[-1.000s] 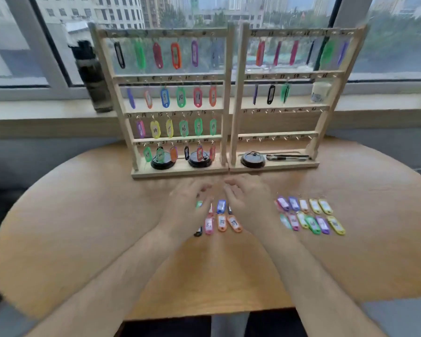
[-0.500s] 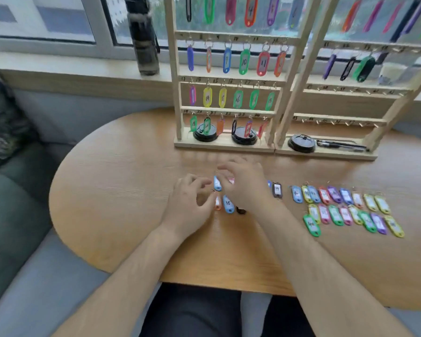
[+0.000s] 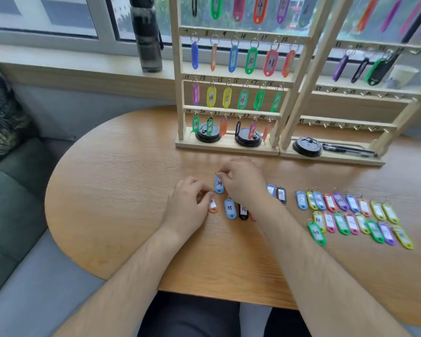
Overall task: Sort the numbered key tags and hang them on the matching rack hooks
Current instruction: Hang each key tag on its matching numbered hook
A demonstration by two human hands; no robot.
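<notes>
My right hand point(image 3: 243, 184) pinches the metal ring of a blue key tag marked 34 point(image 3: 219, 185), which lies on the round wooden table point(image 3: 122, 190). My left hand point(image 3: 188, 205) pinches the ring of an orange tag point(image 3: 213, 207) just below it. A blue tag marked 35 point(image 3: 229, 208) and a black tag marked 36 point(image 3: 243, 211) lie beside my hands. Two rows of coloured tags point(image 3: 350, 215) lie to the right. The left wooden rack point(image 3: 231, 79) holds hung tags; the right rack point(image 3: 355, 93) has bare hooks on its lower rails.
Black cup lids point(image 3: 306, 147) and a black pen point(image 3: 348, 150) sit on the rack bases. A dark bottle point(image 3: 147, 35) stands on the window sill. A grey-green sofa point(image 3: 12, 215) with a patterned cushion is at the left.
The head camera has moved closer and lower. My right hand has taken the ring of the blue tag 34, and my left hand has closed on the orange tag's ring.
</notes>
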